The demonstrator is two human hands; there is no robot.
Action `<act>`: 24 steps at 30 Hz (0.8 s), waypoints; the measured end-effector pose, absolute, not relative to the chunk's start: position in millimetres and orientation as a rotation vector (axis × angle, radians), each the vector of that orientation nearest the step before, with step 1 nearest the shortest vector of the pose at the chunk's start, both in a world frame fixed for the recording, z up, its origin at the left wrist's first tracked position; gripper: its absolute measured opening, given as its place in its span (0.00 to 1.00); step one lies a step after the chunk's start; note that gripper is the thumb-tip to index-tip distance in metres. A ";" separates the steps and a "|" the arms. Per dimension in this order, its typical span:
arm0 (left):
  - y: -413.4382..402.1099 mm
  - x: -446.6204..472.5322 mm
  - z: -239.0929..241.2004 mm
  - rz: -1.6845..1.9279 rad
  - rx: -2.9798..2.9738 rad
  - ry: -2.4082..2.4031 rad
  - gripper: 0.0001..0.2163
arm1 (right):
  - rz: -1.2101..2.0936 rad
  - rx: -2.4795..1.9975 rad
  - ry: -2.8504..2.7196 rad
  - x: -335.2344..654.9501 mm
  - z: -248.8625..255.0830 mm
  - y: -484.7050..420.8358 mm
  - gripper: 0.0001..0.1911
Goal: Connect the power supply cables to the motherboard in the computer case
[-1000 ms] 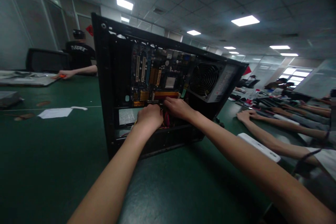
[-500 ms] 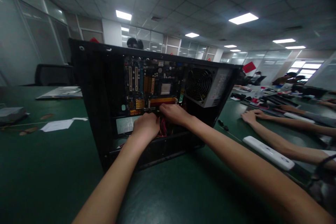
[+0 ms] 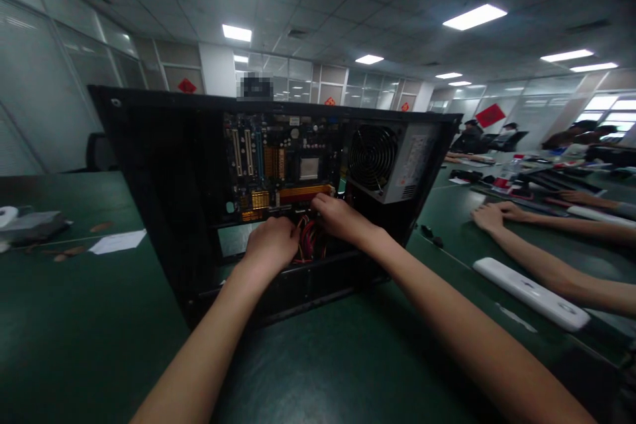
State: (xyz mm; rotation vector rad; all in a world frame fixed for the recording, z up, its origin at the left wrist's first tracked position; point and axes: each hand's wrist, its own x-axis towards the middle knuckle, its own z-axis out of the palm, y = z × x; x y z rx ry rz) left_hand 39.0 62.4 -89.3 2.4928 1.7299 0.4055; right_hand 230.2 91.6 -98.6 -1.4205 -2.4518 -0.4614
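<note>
An open black computer case point(image 3: 163, 212) stands upright on the green table point(image 3: 89, 344), its inside facing me. Its motherboard point(image 3: 278, 165) shows coloured slots, and a power supply with a round fan point(image 3: 382, 159) sits at the upper right. My left hand point(image 3: 271, 245) is curled into a fist inside the lower part of the case, beside a bundle of red and yellow wires point(image 3: 311, 242). My right hand point(image 3: 340, 218) reaches in just right of it, fingers bent down at the board's lower edge by the wires. What either hand grips is hidden.
A co-worker's forearms and hands point(image 3: 497, 218) lie on the table at the right beside a long white device point(image 3: 527, 295). Small dark parts point(image 3: 430, 235) lie right of the case. A paper sheet point(image 3: 116, 242) and a grey box point(image 3: 32, 225) sit at the left. More people work far right.
The view has swung left, so the case sits lower and squarer in frame. My hands have stayed inside the case at the wires, drawing slightly apart so the red wires show between them.
</note>
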 end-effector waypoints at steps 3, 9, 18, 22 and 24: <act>63.0 40.4 -89.5 0.400 2.502 1.714 0.18 | -0.458 -1.525 -2.431 230.9 -95.8 92.4 0.09; 64.0 41.7 -90.1 0.391 2.511 1.657 0.19 | -0.404 -1.612 -2.388 232.0 -93.4 90.4 0.08; 84.9 49.2 -80.8 0.379 2.538 1.834 0.20 | -0.189 -1.496 -2.246 241.7 -100.6 93.1 0.08; 93.5 61.3 -71.6 0.245 2.519 1.856 0.18 | -0.119 -1.524 -2.212 243.0 -97.2 95.4 0.10; 95.3 65.7 -69.6 0.217 2.498 1.892 0.18 | -0.103 -1.560 -2.193 243.7 -97.1 97.4 0.09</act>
